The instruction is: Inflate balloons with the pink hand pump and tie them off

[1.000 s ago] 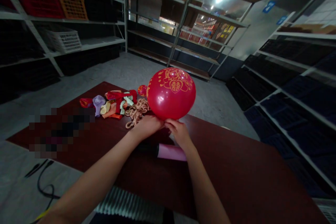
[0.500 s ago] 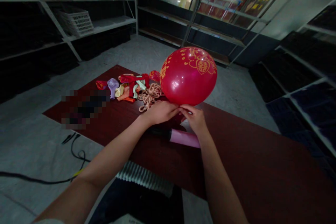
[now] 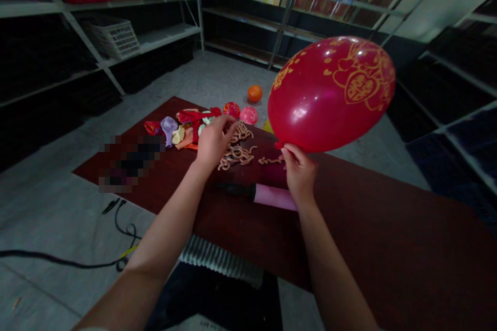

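A big inflated red balloon (image 3: 322, 103) with gold heart prints is held at its neck between the thumb and fingers of my right hand (image 3: 302, 173). My left hand (image 3: 215, 142) holds nothing that I can see; its fingers are stretched out over a pile of tan curly strips (image 3: 237, 156). Just behind that hand lie several flat balloons (image 3: 190, 116) in red, purple, cream and orange. A pink hand pump (image 3: 274, 196) with a black end rests on the dark red table (image 3: 248, 240) between my forearms.
Small inflated balloons, one red-and-gold (image 3: 231, 109) and one pink (image 3: 249, 115), show at the table's far edge. An orange balloon (image 3: 255, 93) sits on the floor beyond. Shelves (image 3: 240, 18) line the room, with a white crate (image 3: 116, 36) at left. A black cable (image 3: 58, 267) runs on the floor.
My left hand has let go of the balloon's neck and moved left to the tan strips. My right hand has shifted slightly right, and the balloon has swung right and nearer.
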The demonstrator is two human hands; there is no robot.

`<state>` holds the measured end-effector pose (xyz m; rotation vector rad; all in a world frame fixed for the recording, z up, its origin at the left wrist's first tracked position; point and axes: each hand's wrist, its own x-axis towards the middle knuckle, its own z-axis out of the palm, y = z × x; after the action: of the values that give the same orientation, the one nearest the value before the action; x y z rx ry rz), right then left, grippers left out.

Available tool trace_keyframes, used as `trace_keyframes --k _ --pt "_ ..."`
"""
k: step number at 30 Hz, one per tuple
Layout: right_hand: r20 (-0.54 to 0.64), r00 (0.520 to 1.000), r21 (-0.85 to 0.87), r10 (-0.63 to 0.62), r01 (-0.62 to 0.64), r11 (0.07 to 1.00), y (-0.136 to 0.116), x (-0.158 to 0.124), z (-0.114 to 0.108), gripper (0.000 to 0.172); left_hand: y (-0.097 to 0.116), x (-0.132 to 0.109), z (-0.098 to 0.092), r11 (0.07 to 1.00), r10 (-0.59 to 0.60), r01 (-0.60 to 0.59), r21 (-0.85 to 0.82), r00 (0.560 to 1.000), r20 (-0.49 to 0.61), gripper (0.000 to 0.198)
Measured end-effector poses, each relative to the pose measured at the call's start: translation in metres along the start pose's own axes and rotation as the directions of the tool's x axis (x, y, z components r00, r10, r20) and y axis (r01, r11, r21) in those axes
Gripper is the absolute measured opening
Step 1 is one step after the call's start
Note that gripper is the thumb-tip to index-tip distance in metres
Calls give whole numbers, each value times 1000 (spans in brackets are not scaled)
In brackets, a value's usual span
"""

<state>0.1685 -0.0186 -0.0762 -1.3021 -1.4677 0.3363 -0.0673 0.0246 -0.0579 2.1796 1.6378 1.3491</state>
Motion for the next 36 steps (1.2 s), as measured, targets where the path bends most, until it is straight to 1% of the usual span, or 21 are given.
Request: trace_keyframes --k 2,4,8,11,13,15,17,19,20,21,22,24,25,26,27,28,30,32,33,35,36 --pt "-30 998 78 58 -56 995 4 1 2 27 -13 3 -3 989 -127 117 95 986 103 17" --pt "-39 995 141 96 -89 986 7 1 4 30 -19 2 -3 959 -203 152 240 957 208 15" --pt "-19 994 152 108 -104 983 6 1 5 32 -17 -3 6 903 -227 75 423 919 322 21" --pt "7 995 144 104 -104 984 6 1 5 32 -14 -4 10 886 -210 14 463 903 376 18" --pt "11 995 157 104 -104 982 7 0 5 31 -15 -5 10 898 -180 -23 439 892 415 12" --pt "5 994 173 108 -107 979 8 0 6 29 -17 -4 8 934 -120 -47 355 893 433 8" --pt "3 994 185 113 -112 976 9 0 6 28 -18 -1 6 980 -47 -34 197 919 392 7" --pt "11 993 188 116 -116 975 9 0 6 29 -15 3 4 998 -33 45 -31 947 320 9" --pt "16 993 188 119 -120 975 8 0 6 29 -12 5 3 980 -62 113 -163 955 291 11" --pt "21 992 188 122 -124 974 8 -1 6 29 -9 7 3 935 -106 192 -299 954 279 14" --pt "25 992 190 124 -127 974 7 -1 6 30 -5 8 2 860 -152 268 -435 947 282 16" --pt "31 991 202 127 -131 971 6 -1 7 29 2 8 1 645 -212 378 -664 923 320 18" --pt "32 991 209 126 -130 969 6 -1 7 29 5 7 0 534 -215 411 -739 911 351 19" --pt "33 992 216 125 -129 968 6 -1 7 29 7 5 0 445 -204 435 -783 901 384 20" --pt "34 992 221 125 -130 967 6 -1 7 29 9 3 0 395 -189 455 -798 891 414 21" --pt "36 991 224 127 -132 966 7 -1 8 29 11 1 1 387 -178 472 -792 881 438 23" --pt "41 990 226 132 -138 964 7 -1 9 28 14 -4 4 438 -178 484 -758 873 455 25" --pt "43 990 236 133 -140 962 7 -1 9 28 18 -8 9 477 -185 466 -745 882 432 28" --pt "38 991 245 132 -137 960 7 -1 10 27 21 -9 10 475 -185 452 -756 890 416 28" --pt "29 992 261 126 -129 957 7 -1 10 26 28 -11 13 417 -184 440 -796 898 400 29" --pt "25 992 260 122 -125 958 7 -1 10 26 32 -12 13 367 -187 456 -811 890 416 30"
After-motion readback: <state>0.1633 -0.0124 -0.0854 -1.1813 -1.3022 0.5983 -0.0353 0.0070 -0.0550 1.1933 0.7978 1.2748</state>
